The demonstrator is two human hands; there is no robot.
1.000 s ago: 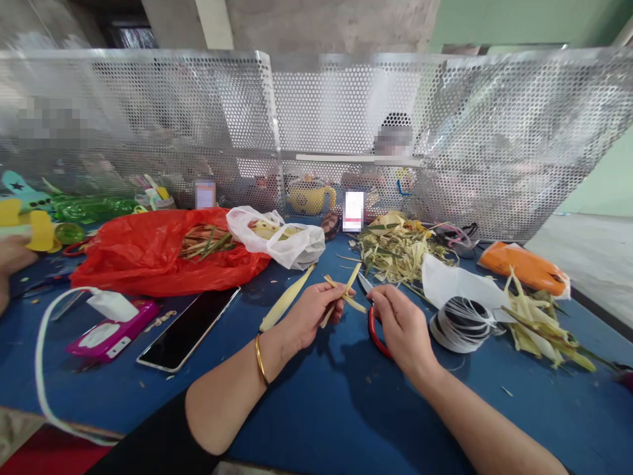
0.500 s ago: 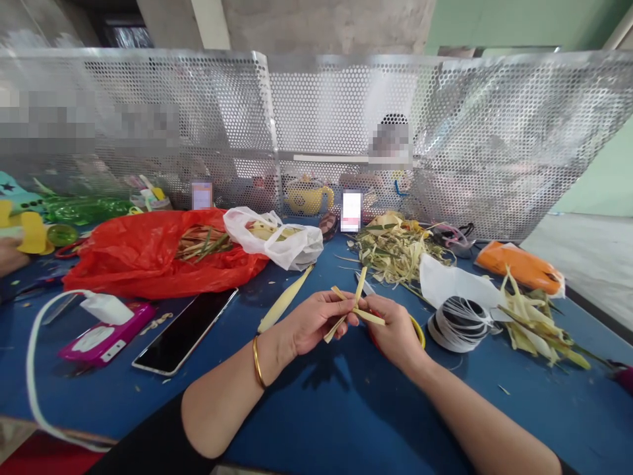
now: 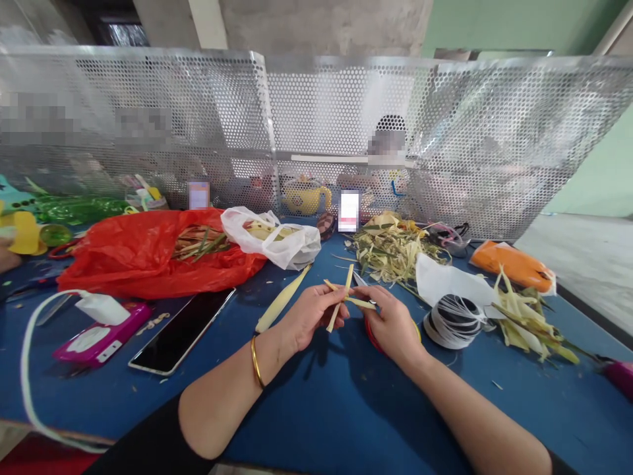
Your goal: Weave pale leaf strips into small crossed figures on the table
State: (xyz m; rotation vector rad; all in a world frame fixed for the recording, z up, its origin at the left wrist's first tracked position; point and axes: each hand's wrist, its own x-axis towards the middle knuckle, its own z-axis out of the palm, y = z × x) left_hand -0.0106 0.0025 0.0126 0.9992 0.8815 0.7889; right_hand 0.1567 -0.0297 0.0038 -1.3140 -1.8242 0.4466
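My left hand [image 3: 315, 311] is closed, pinching crossed pale corn-husk strips [image 3: 349, 277] between thumb and fingers above the blue table. One strip points up and another reaches toward my right hand [image 3: 397, 324]. That hand is closed around scissors [image 3: 360, 281]; the metal blades show beyond its fingers and red and yellow handle edges show by the palm. Behind my left wrist lies a long pale husk piece [image 3: 283, 300]. To the right of my right hand sits a spool of white ribbon [image 3: 452, 323].
A red plastic bag [image 3: 116, 254], a white bag [image 3: 301, 249], a black-screened phone [image 3: 185, 333] and a purple power bank [image 3: 91, 343] lie left. A scrap pile [image 3: 390, 251], orange packet [image 3: 514, 264] and husk bundle [image 3: 524, 316] lie right. A perforated metal screen [image 3: 336, 99] stands behind.
The strips have turned in my left hand, with the crossing strip now pointing up more steeply. My right hand's fingers have drawn slightly back from the crossing, still with the scissors.
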